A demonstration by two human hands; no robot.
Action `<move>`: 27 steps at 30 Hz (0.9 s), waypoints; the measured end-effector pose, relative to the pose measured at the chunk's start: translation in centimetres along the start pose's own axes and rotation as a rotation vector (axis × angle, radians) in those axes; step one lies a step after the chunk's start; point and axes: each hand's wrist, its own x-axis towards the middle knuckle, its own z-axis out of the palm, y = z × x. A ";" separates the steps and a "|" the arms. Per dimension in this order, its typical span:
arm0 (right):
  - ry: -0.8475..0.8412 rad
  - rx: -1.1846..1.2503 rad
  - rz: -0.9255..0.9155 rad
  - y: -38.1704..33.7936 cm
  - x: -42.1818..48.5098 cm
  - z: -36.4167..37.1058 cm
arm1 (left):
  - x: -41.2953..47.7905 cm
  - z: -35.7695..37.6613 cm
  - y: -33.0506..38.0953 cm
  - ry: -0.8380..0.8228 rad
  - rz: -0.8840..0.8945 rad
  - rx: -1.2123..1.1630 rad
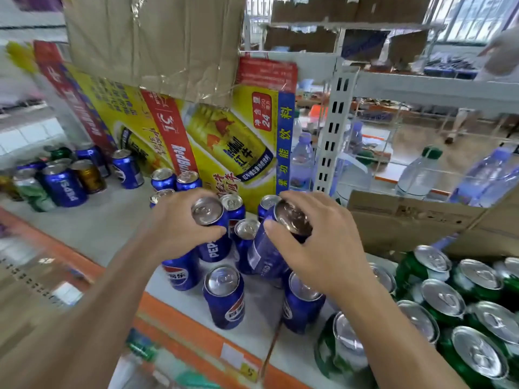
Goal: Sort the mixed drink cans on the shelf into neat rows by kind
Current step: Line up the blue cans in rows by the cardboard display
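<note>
One upright blue can [210,217] gripped by left hand [174,223], tilted can [265,255] by right hand [317,242]

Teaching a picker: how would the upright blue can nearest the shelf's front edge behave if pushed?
The blue can is tall and narrow, so a high push would probably tip it, then it could roll off the shelf. It looks unopened, so likely full and heavy for its size.

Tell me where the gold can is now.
Head view, far left on the shelf: the gold can stands upright between the blue Pepsi can on its left and another blue can on its right.
</note>
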 end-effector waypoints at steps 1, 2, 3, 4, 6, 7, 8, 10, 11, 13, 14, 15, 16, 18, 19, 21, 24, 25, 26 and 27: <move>-0.039 -0.014 -0.019 -0.1 -0.1 0.6 | 0.2 0.3 -0.2 -0.018 -0.003 0.041; -0.080 -0.037 -0.029 -0.2 -0.1 1.1 | 0.3 0.6 -0.4 -0.038 -0.002 0.076; -0.130 -0.068 -0.026 -0.1 0.0 1.5 | 0.5 0.9 -0.5 -0.065 0.000 0.107; -0.182 -0.101 -0.023 0.0 0.1 1.8 | 0.8 1.2 -0.8 -0.102 -0.002 0.132; -0.300 -0.165 -0.004 0.2 0.2 2.5 | 1.1 1.8 -1.6 -0.214 -0.029 0.200; -0.368 -0.193 0.012 0.1 0.3 2.8 | 1.2 2.2 -2.1 -0.270 -0.038 0.249; -0.429 -0.219 0.028 0.0 0.4 3.3 | 1.4 2.6 -2.8 -0.313 -0.034 0.287; -0.542 -0.277 0.057 -0.1 0.4 4.5 | 1.8 3.1 -4.0 -0.345 -0.025 0.283; -0.593 -0.301 0.074 -0.1 0.4 5.1 | 1.9 3.2 -4.3 -0.346 -0.025 0.267; -0.657 -0.322 0.099 -0.1 0.4 5.9 | 2.2 3.5 -5.0 -0.356 0.001 0.277; -0.672 -0.328 0.103 -0.1 0.4 6.1 | 2.2 3.7 -5.2 -0.354 0.029 0.301; -0.679 -0.340 0.101 -0.1 0.5 6.2 | 2.2 3.9 -5.5 -0.341 0.057 0.325; -0.680 -0.355 0.094 0.0 0.6 6.3 | 2.1 4.0 -5.6 -0.322 0.078 0.347; -0.672 -0.366 0.090 -0.1 0.6 6.3 | 1.6 4.0 -5.8 -0.294 0.077 0.388; -0.645 -0.354 0.094 -0.3 0.6 6.3 | 1.2 3.8 -5.9 -0.274 0.072 0.397; -0.537 -0.305 0.094 -0.8 0.6 6.6 | 0.4 3.5 -6.0 -0.212 0.072 0.372; -0.377 -0.290 0.054 -1.7 0.6 7.4 | -1.5 2.4 -5.8 -0.120 0.051 0.338; -0.361 -0.281 0.051 -2.2 0.5 7.7 | -2.4 1.9 -5.9 -0.103 0.033 0.335; -0.362 -0.265 0.055 -2.7 0.4 8.2 | -3.4 1.4 -6.0 -0.079 0.017 0.328; -0.360 -0.244 0.051 -3.2 0.2 8.6 | -4.4 0.8 -6.2 -0.055 0.001 0.324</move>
